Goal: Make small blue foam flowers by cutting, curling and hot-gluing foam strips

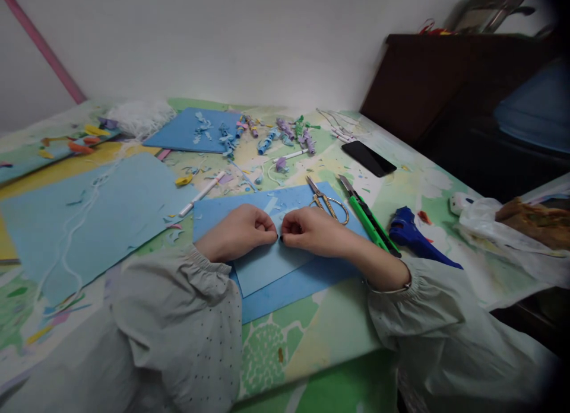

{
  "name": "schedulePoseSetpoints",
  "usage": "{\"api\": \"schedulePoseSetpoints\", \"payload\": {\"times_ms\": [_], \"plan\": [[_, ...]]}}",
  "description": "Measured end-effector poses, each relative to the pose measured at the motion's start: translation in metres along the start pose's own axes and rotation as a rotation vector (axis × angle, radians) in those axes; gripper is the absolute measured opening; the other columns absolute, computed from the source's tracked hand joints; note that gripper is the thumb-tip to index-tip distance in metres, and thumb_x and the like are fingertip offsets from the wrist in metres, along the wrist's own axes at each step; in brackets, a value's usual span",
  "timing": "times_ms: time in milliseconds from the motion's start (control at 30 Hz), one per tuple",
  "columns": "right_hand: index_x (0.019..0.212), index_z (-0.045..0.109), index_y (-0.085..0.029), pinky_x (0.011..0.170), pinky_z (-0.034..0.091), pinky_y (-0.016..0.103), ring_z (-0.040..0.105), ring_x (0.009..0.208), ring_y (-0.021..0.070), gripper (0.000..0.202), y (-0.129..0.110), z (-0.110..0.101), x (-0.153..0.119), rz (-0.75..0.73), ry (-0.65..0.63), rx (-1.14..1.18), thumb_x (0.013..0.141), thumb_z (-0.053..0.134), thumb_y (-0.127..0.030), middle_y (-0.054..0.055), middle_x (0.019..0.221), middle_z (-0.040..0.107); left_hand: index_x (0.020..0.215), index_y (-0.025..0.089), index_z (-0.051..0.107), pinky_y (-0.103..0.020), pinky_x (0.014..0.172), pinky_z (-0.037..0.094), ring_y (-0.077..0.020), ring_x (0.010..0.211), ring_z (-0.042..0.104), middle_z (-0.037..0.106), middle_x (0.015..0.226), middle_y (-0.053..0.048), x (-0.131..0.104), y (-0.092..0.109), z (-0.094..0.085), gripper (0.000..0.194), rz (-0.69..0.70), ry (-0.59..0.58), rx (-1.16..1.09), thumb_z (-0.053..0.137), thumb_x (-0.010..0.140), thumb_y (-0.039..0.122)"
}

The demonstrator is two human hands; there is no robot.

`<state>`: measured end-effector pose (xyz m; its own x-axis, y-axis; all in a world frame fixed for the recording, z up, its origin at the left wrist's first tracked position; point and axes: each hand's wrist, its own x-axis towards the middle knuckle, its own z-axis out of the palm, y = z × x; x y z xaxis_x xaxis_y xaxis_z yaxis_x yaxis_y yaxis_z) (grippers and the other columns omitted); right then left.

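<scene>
Fingers [294, 240] near scissors [317, 193], green cutter [369, 221]

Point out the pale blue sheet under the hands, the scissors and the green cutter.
Pale blue sheet [269, 272]: head view, bare near part.
Scissors [319, 193]: head view, near the pivot.
Green cutter [366, 219]: head view, mid-body.

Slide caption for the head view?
Left hand and right hand nearly meet above a pale sheet, scissors and cutter nearby.

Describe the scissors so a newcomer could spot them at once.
On the patterned table, find the darker blue sheet below the right hand. Just beyond that hand, across the sheet's far edge, lie the scissors: gold-coloured loop handles, unlike the green cutter alongside.
</scene>
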<state>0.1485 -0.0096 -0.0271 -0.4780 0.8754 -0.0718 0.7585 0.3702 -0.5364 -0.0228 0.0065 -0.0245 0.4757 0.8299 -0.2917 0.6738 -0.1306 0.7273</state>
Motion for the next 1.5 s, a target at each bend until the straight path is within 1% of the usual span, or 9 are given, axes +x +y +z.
{"api": "schedulePoseSetpoints", "payload": {"times_ms": [400,967,1300,1500], "plan": [[0.072,0.063,-0.015,0.05,0.026,0.021,0.043,0.054,0.0083,0.012,0.0,0.001,0.0,-0.005,0.013,-0.017,0.07,0.054,-0.022,0.0,0.061,0.058,0.065,0.015,0.061,-0.021,0.044,0.024,-0.0089,0.047,0.039,0.046,0.05,0.004,-0.002,0.005,0.0,0.016,-0.007,0.009,0.072,0.051,0.062,0.027],[0.072,0.062,-0.016,0.049,0.024,0.022,0.041,0.052,0.0082,0.011,-0.001,0.002,0.0,-0.003,0.014,-0.046,0.069,0.054,-0.022,-0.001,0.06,0.057,0.06,0.016,0.062,-0.021,0.044,0.024,-0.0091,0.047,0.038,0.047,0.047,0.004,-0.001,0.009,0.004,0.013,-0.015,0.072,0.125,0.052,0.061,0.025],[0.071,0.061,-0.017,0.048,0.024,0.021,0.042,0.052,0.0081,0.011,-0.002,0.003,0.0,0.003,0.016,-0.089,0.069,0.053,-0.023,-0.001,0.06,0.058,0.061,0.016,0.063,-0.022,0.045,0.026,-0.01,0.049,0.041,0.049,0.048,0.003,-0.002,0.012,0.002,0.015,-0.036,0.074,0.151,0.051,0.061,0.025],[0.07,0.061,-0.017,0.047,0.024,0.021,0.043,0.052,0.0083,0.011,-0.003,0.003,0.001,0.012,0.024,-0.094,0.067,0.053,-0.024,-0.001,0.059,0.057,0.061,0.016,0.063,-0.023,0.047,0.027,-0.0103,0.05,0.043,0.05,0.048,0.003,-0.003,0.014,0.005,0.015,-0.032,0.089,0.178,0.052,0.061,0.025]]}}
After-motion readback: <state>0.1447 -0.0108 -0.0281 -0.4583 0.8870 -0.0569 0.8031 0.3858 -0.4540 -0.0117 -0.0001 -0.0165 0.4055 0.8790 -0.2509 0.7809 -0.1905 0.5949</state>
